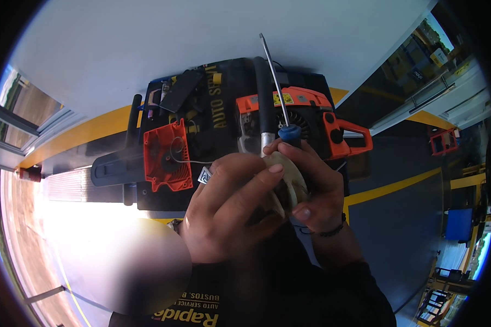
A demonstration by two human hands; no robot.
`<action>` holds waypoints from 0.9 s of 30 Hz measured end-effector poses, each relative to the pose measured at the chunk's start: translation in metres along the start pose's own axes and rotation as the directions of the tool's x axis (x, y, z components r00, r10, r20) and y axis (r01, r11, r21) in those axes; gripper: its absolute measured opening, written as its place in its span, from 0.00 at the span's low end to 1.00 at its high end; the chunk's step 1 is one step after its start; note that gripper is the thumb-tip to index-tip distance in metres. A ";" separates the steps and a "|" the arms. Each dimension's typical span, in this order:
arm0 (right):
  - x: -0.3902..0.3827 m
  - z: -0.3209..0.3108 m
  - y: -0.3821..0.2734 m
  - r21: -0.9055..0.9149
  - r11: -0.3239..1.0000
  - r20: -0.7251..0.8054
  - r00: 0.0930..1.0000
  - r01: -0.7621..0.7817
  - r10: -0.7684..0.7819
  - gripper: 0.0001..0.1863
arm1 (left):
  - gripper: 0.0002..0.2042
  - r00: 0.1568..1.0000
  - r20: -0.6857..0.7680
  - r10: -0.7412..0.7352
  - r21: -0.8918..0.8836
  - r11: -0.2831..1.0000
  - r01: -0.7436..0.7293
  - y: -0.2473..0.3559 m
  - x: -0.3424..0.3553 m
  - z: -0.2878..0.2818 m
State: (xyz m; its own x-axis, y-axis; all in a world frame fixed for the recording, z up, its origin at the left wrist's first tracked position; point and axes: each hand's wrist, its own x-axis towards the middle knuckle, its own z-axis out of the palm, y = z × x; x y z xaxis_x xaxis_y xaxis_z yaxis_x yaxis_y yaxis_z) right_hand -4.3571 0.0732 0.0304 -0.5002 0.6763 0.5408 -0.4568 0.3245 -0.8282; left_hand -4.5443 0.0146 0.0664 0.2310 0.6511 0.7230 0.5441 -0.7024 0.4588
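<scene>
A cream-coloured round plastic spool point(295, 184) is held up in front of my body between both hands. My left hand point(219, 204) is closed on its left side, thumb pressed on the top edge. My right hand point(323, 192) grips the opposite side, and a screwdriver point(276, 79) sticks up out of its fingers, blue handle low and metal shaft pointing away. Beyond my left hand lies an orange starter cover point(167, 158), open side up, with a thin pale cord point(196, 161) running toward that hand. My fingers hide much of the spool.
An orange chainsaw point(306, 96) with a black front handle lies on the dark cart top, just past my hands. A black bar cover point(117, 170) extends left. A dark flat device point(183, 90) and small parts sit at the back left. A white wall stands behind.
</scene>
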 end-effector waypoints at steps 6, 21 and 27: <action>-0.002 -0.001 -0.003 -0.118 0.992 -0.043 0.998 0.036 -0.042 0.37 | 0.38 0.999 -0.055 0.001 -0.074 0.997 -0.006 -0.003 -0.004 0.009; 0.000 -0.010 0.006 0.730 0.683 -0.054 0.993 -0.035 0.109 0.40 | 0.34 0.995 -0.050 -0.084 0.004 0.996 0.084 -0.046 -0.081 0.020; 0.004 -0.022 0.015 0.809 0.588 -0.017 1.000 0.007 0.012 0.40 | 0.32 0.933 0.162 -0.321 0.044 0.947 0.318 -0.072 -0.133 0.051</action>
State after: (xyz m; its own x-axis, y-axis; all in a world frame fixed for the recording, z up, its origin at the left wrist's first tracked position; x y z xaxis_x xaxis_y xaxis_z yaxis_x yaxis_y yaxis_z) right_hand -4.3494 0.0948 0.0171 -0.4927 0.6914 0.5283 -0.8672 -0.3395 -0.3644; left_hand -4.5726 -0.0068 -0.0890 0.1718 0.8798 0.4433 0.6243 -0.4453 0.6418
